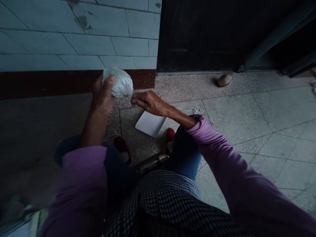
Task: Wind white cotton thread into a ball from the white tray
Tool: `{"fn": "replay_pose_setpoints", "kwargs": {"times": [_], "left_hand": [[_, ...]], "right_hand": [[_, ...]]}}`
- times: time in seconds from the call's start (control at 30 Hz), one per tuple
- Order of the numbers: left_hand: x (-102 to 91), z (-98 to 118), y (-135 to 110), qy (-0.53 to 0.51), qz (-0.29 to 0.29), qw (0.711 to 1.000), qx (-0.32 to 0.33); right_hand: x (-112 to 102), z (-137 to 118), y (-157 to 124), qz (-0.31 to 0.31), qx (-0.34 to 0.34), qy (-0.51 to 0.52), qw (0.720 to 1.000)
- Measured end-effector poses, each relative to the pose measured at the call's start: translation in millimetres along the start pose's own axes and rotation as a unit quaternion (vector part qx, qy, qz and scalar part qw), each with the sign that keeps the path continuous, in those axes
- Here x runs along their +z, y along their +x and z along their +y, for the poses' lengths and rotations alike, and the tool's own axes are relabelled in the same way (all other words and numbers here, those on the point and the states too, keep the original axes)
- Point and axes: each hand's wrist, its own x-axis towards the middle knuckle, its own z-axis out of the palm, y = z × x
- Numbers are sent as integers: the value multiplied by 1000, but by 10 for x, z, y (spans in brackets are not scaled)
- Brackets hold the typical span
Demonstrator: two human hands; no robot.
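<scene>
My left hand [103,93] is raised in front of me and is closed round a pale, whitish ball of thread [120,83]. My right hand [148,102] is held just to the right of the ball with its fingers pinched together, touching or nearly touching the ball's lower right side; what it pinches is too thin to make out. Both arms wear purple sleeves. Below the hands a white sheet of paper [150,123] lies flat on the stone floor between my red shoes [170,135].
I sit low over a tiled floor, knees in dark blue, a checked cloth [163,200] on my lap. A tiled wall [74,36] stands ahead on the left, a dark door [209,33] ahead on the right. A small brown rounded object [224,80] lies by the door.
</scene>
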Motion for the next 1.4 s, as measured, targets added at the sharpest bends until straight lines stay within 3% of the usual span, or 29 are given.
{"fn": "replay_pose_setpoints", "kwargs": {"times": [0.1,0.2,0.3,0.4,0.5,0.7,0.83,0.93,1.0,1.07,1.13,1.27,1.4], "left_hand": [[-16,-2,-100,118,-71,989,-45],[-4,58,-222,100,-189,972,-99],[22,141,-312,54,-295,946,-119],[26,196,-345,37,-342,932,-118],[13,222,-350,22,-325,937,-123],[53,202,-314,-46,-177,980,-80],[77,115,-209,-68,-89,993,-34],[41,38,-107,-23,-44,999,-14],[4,6,-61,71,-33,997,2],[-19,10,-60,171,-53,984,14],[-18,57,-113,200,-104,974,4],[19,211,-287,106,-237,963,-70],[2,275,-357,47,-319,937,-135]], "right_hand": [[-222,-29,-77,72,-12,-5,997],[-415,26,-74,147,-22,-4,989],[-476,114,-16,154,1,7,988],[-414,204,63,146,21,23,989],[-296,293,142,145,23,34,989],[-16,463,236,90,33,-5,995],[218,488,152,39,34,-59,997],[286,402,40,-22,-4,-89,996],[210,309,-19,-44,-40,-82,995],[47,211,-55,-22,-58,-69,996],[-148,127,-73,35,-52,-65,996],[-386,14,-73,124,-12,-44,991],[-354,-42,-17,156,29,35,987]]}}
